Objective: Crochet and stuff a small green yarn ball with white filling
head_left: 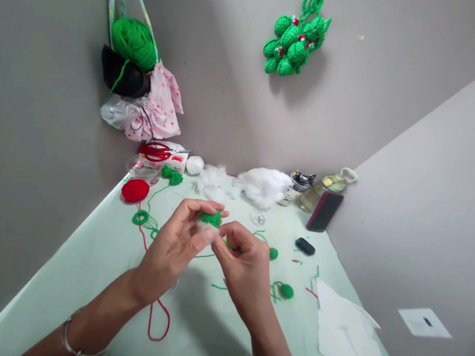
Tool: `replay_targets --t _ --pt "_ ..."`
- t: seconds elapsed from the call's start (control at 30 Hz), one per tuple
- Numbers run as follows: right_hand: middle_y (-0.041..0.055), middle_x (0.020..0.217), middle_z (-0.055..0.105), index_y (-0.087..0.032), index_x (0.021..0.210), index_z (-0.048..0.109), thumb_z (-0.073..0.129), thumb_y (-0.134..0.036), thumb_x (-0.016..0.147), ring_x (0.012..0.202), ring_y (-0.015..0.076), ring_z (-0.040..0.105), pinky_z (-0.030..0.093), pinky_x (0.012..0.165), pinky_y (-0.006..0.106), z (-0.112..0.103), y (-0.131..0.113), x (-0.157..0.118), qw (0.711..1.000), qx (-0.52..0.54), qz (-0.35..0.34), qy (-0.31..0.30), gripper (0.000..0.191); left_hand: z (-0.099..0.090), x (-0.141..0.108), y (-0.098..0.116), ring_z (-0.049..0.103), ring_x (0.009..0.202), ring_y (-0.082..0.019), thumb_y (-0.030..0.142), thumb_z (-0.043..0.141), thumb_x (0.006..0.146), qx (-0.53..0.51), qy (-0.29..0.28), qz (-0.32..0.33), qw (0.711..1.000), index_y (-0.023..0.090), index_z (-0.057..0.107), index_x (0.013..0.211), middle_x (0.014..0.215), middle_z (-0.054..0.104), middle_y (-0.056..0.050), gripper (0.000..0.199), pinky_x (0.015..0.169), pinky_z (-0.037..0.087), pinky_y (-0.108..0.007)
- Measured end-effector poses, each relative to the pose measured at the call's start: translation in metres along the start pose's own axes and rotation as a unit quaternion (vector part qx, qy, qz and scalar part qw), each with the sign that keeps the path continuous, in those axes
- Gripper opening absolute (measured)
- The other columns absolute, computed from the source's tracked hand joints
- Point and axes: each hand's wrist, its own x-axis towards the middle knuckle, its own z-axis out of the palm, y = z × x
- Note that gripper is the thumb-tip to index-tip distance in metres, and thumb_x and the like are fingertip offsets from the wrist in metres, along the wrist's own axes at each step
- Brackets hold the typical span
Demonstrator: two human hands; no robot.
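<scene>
The pale green table (102, 259) bore, along its far side, a white yarn ball (195, 165), two heaps of fluff (263, 186), a cup (291, 195) and a propped phone (325, 212). To the left lay a red disc (135, 191), a green ring (140, 217) and a green hank (171, 176), with a loop of red yarn (168, 324) nearer. On the right were two green balls (287, 291), a black case (305, 246) and paper (350, 338).

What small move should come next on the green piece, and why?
Probably tuck in the white fluff with the right hand: it shows along the lower edge of the green piece, which the left hand holds, and the right fingertips are close by.
</scene>
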Motion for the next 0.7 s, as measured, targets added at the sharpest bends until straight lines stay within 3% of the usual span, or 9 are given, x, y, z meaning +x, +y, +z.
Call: replay_targets --t 0.1,0.23,0.43,0.53,0.7 --pt "-0.0082 0.056 0.026 -0.021 0.066 0.053 0.061 -0.027 0.087 0.053 0.0095 0.023 0.021 0.051 0.026 -0.004 -0.002 -0.002 0.999 -0.022 -0.026 0.012 0.024 -0.006 0.002 0.004 0.067 0.126 -0.023 0.026 0.068 0.098 0.0 -0.046 -0.018 0.999 0.027 0.06 0.114 0.131 0.069 -0.007 0.018 0.104 0.056 -0.035" --pt "-0.0084 0.057 0.032 -0.021 0.07 0.052 0.059 -0.028 0.093 0.053 0.009 0.026 0.024 0.051 0.024 -0.012 -0.007 -0.004 0.998 -0.038 -0.043 -0.02 0.025 -0.012 0.003 0.004 0.071 0.112 -0.019 0.025 0.067 0.099 0.033 -0.05 -0.034 0.998 0.025 0.061 0.112 0.121 0.07 -0.006 0.014 0.095 0.058 -0.03" --pt "-0.0065 0.065 0.046 -0.021 0.081 0.054 0.051 -0.023 0.102 0.057 0.0092 0.038 0.032 0.056 0.022 -0.011 -0.019 -0.016 0.993 -0.014 -0.041 -0.111 0.021 -0.007 -0.001 -0.008 0.071 0.097 -0.015 0.017 0.064 0.097 0.042 0.023 -0.002 0.999 0.023 0.055 0.098 0.106 0.071 -0.003 0.011 0.082 0.057 -0.026" --pt "-0.0067 0.065 0.048 -0.022 0.088 0.057 0.05 -0.02 0.102 0.056 0.009 0.039 0.032 0.056 0.023 0.001 -0.019 -0.023 0.993 0.005 -0.058 -0.104 0.016 -0.004 -0.001 -0.012 0.071 0.089 -0.015 0.019 0.062 0.097 0.019 0.064 0.022 0.998 0.023 0.054 0.098 0.101 0.071 -0.002 0.009 0.08 0.057 -0.028" --pt "-0.0024 0.071 0.058 -0.021 0.087 0.064 0.057 -0.021 0.101 0.063 0.0119 0.05 0.04 0.062 0.025 0.006 -0.014 -0.016 0.993 -0.031 -0.1 -0.046 0.016 -0.007 0.004 -0.011 0.068 0.09 -0.016 0.025 0.062 0.099 0.023 0.082 -0.019 0.996 0.023 0.06 0.111 0.102 0.074 -0.003 0.013 0.083 0.053 -0.029"
